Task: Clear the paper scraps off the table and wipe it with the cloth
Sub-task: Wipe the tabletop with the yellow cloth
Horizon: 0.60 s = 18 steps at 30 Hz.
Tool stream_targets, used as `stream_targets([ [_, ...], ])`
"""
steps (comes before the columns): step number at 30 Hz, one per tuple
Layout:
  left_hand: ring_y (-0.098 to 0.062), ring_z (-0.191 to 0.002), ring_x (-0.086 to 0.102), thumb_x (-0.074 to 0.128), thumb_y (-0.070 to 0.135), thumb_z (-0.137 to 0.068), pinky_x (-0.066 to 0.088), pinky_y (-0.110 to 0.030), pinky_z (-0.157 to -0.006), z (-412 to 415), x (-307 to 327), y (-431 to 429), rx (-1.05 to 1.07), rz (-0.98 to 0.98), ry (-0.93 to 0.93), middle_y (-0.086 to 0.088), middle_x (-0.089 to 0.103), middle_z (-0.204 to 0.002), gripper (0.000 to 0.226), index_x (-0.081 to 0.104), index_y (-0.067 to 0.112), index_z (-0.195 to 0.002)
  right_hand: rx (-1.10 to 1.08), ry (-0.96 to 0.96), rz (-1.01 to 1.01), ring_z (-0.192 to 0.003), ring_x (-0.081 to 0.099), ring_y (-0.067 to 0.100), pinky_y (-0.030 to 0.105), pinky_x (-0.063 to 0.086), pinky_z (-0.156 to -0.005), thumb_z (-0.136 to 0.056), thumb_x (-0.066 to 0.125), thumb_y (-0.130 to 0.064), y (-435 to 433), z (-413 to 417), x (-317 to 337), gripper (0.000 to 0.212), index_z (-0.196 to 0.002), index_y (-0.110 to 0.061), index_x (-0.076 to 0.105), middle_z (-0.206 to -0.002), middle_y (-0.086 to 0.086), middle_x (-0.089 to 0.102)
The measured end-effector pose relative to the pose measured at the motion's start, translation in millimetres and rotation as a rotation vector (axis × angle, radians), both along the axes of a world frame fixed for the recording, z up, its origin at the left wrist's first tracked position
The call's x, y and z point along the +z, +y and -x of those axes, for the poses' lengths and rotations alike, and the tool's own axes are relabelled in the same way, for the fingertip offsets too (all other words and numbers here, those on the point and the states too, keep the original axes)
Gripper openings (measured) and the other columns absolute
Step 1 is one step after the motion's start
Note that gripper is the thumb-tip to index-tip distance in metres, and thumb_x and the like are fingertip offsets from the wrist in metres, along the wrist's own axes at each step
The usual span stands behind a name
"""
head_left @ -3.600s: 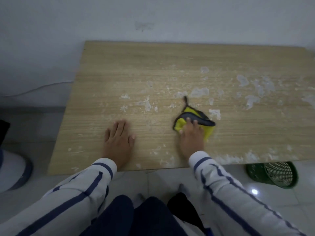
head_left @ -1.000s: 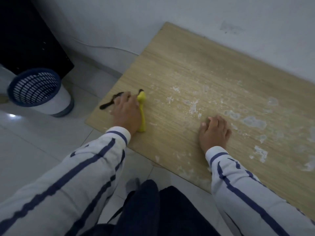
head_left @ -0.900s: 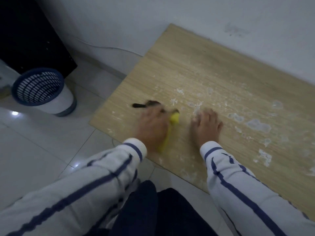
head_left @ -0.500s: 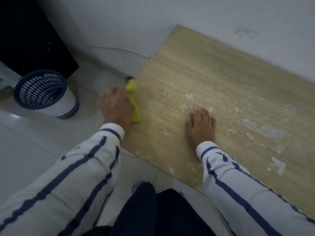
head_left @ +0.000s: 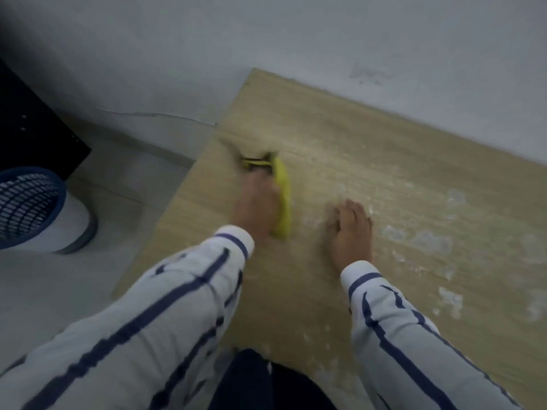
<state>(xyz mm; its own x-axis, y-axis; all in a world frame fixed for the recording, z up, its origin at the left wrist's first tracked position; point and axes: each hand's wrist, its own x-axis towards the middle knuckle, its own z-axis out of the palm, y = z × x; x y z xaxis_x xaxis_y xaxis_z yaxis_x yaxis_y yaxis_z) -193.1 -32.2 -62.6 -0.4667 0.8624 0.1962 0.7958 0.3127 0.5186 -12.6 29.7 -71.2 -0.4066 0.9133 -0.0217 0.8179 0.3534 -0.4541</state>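
- Pressing a bunched yellow cloth with dark trim (head_left: pixel 282 199) onto a pale wood-grain table (head_left: pixel 370 137), near its left end, with the left hand (head_left: pixel 257 208).
- Showing only motion blur at that hand's fingers: flat or curled round the fabric, cannot tell.
- Laying the cloth's long axis from the near edge towards the wall, along the left hand's right side, between the two hands.
- Bracing with the right hand (head_left: pixel 350 229) just right of the cloth, palm down, fingers straight and together, holding nothing.
- Leaving white paper scraps (head_left: pixel 429 242) scattered farther right, past the right hand; likely calling for a rightward reach, then a sweep left towards the blue mesh basket (head_left: pixel 26 202) on the floor.
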Motion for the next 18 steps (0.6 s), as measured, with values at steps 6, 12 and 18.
stream_targets([
  [6,-0.034,-0.114,0.058,0.034,0.041,-0.085,0.044,-0.051,-0.093,-50,-31,51,-0.312,0.206,0.205,-0.013,0.057,-0.13,0.05,0.064,0.018,-0.117,-0.113,0.013,0.012,-0.14,0.024,0.033,0.045,0.009,-0.117,-0.091,0.042,-0.005,59,-36,0,0.039,-0.129,0.0,0.046,-0.144,0.018,0.038],
  [12,-0.035,-0.141,0.017,0.032,0.032,-0.099,0.016,-0.048,-0.112,18,-17,120,0.4,0.377,-0.046,-0.015,0.02,-0.154,0.047,0.032,0.017,-0.143,-0.095,0.146,-0.017,-0.136,0.03,0.037,0.052,0.021,-0.114,-0.09,0.044,-0.004,99,-46,3,0.028,-0.115,0.002,0.056,-0.137,0.022,0.045],
  [18,-0.032,-0.136,0.034,0.041,0.014,-0.089,0.03,-0.04,-0.111,-81,-16,135,-0.194,0.124,-0.169,-0.019,0.037,-0.146,0.049,0.043,0.005,-0.137,0.298,0.119,0.096,-0.135,0.033,0.034,0.045,0.025,-0.114,-0.088,0.046,-0.012,126,-7,4,0.05,-0.137,-0.004,0.039,-0.146,0.019,0.035],
])
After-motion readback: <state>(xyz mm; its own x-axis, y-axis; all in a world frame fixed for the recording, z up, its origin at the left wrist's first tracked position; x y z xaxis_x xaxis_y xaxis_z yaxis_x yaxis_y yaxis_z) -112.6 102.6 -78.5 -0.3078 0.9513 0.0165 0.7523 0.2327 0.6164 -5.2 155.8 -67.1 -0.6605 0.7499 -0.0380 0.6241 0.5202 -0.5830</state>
